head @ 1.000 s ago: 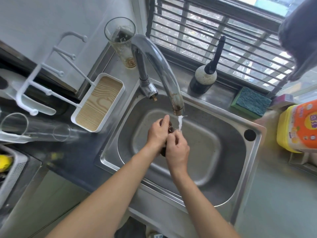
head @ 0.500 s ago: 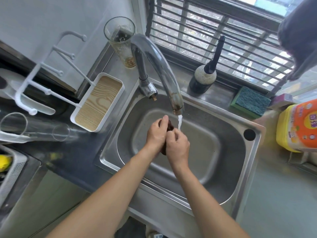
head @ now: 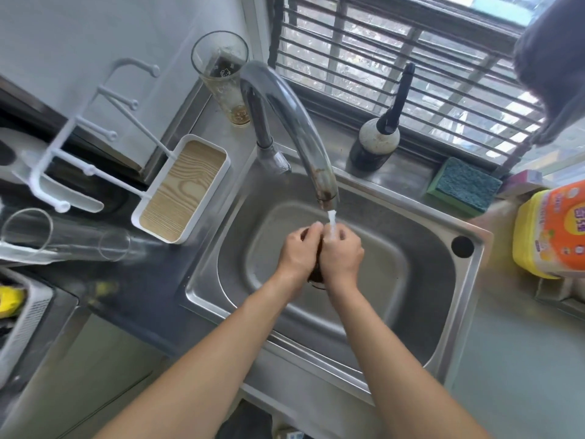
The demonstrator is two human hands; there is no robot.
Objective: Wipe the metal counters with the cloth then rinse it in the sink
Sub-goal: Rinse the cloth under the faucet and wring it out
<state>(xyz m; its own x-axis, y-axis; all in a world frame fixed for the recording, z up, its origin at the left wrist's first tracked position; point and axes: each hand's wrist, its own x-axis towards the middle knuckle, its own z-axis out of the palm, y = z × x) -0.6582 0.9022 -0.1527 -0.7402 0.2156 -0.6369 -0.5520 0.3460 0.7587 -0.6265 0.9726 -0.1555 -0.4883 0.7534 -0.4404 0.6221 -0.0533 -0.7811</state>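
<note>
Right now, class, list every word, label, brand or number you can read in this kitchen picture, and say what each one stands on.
No text here can be read with certainty.
Yellow and orange package right of the sink: large printed characters, too blurred to read.
Tall glass behind the tap: small dark printed figures, not legible as words.
Small pink box near the green sponge: print too small to read.

Two hands (head: 297, 251) (head: 342, 255), one cloth (head: 316, 274), one sink (head: 427, 280), one tap (head: 294, 122), two glasses (head: 221, 74) (head: 63, 236), one sponge (head: 463, 185).
</note>
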